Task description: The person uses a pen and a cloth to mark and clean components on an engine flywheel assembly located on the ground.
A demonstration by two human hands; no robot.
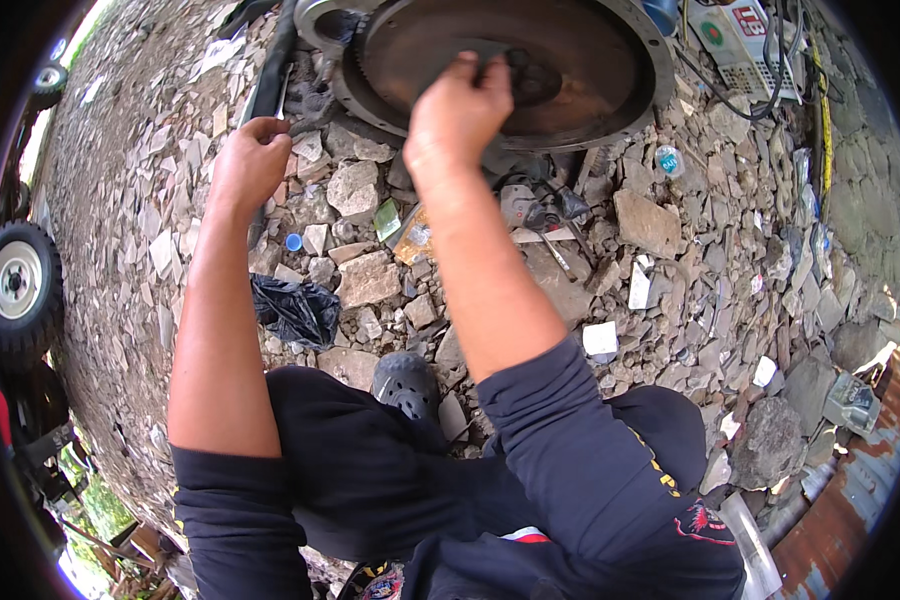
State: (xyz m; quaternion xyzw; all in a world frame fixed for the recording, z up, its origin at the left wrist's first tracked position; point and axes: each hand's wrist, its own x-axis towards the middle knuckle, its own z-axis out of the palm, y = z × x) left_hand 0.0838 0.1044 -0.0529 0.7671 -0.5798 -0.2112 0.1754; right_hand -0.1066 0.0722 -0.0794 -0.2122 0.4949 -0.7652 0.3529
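Note:
A large round flywheel (600,75), brown and rusty with a toothed edge, stands in a grey metal housing (660,55) at the top of the head view. My right hand (462,108) is closed on a dark flat sheet (485,46), perhaps sandpaper, and presses it on the flywheel's face beside the hub (535,78). Left of the housing, my left hand (252,165) is closed beside a long dark bar (273,80). Whatever lies in its fingers, if anything, is hidden. A dark grey crumpled cloth or glove (315,100) lies between that hand and the housing.
Broken stone covers the ground. Below the flywheel are a small power tool (520,205), a black plastic bag (295,312) and a blue cap (293,242). A plastic cup (669,161), a white box (745,45) with cables and rusty sheet metal (850,500) are rightward; a wheel (20,283) stands far left.

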